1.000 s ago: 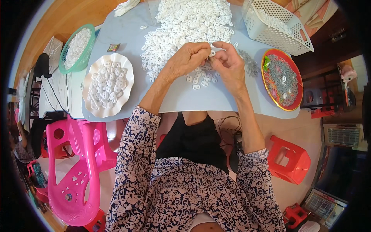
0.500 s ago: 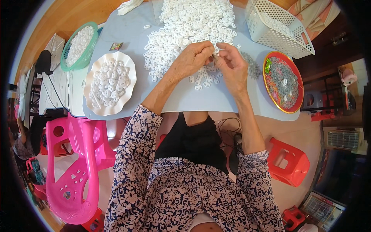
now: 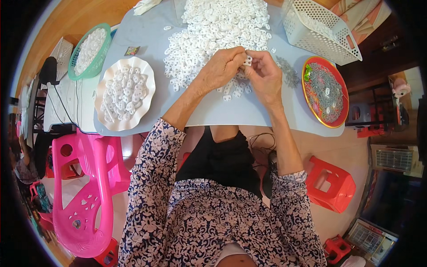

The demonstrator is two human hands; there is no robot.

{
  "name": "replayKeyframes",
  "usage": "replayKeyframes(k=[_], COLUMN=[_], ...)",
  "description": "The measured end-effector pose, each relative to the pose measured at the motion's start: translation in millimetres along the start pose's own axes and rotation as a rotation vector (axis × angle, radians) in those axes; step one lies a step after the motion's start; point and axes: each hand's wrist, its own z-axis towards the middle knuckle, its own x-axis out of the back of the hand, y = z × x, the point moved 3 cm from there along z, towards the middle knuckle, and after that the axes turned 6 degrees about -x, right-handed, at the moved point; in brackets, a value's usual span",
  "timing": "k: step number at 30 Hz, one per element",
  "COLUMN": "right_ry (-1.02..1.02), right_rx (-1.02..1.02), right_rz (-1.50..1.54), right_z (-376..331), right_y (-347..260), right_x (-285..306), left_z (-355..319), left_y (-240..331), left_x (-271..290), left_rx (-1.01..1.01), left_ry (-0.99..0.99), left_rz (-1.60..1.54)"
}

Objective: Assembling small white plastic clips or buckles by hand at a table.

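Note:
My left hand [image 3: 221,67] and my right hand [image 3: 265,76] meet above the front of a big heap of small white plastic pieces [image 3: 213,38]. Pinched between the fingertips of both is one small white plastic piece [image 3: 247,61] with dark holes in it. Each hand is closed, thumb against fingers. To the left, a scalloped white dish [image 3: 150,85] holds many similar white pieces. Right of my right hand lies a small pile of grey bits [image 3: 287,71]. Farther right, a red plate with a gold rim [image 3: 340,75] carries thin grey and reddish bits and a few white pieces.
A white perforated basket [image 3: 320,35] stands at the back right. At the left, a green basket [image 3: 106,51] is full of white pieces. A small wrapper [image 3: 132,50] lies on the grey-blue tabletop [image 3: 195,113]. A pink chair [image 3: 104,191] and a red stool [image 3: 331,184] flank me.
The white piece between my fingertips now shows more plainly. My right fingers have curled in, with the index finger drawn back toward the thumb. The whole view has shifted slightly.

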Motion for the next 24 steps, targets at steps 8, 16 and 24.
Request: replayKeyframes(k=[8,16,24], right_ry=[-0.011,0.024,0.016], right_rx=[0.005,-0.032,-0.038], right_rz=[-0.015,-0.024,0.040], right_z=[-0.9,-3.6,-1.1], right_y=[3.0,2.7,-1.7], right_x=[5.7,4.7,4.4], left_z=[-1.1,-2.0,-1.8], left_y=[5.4,-1.5,-3.4], left_x=[-1.8,-5.7,-6.6], left_rx=[0.028,0.041,0.135], left_ry=[-0.008,0.023,-0.003], left_rz=[0.032,-0.036,-0.144])
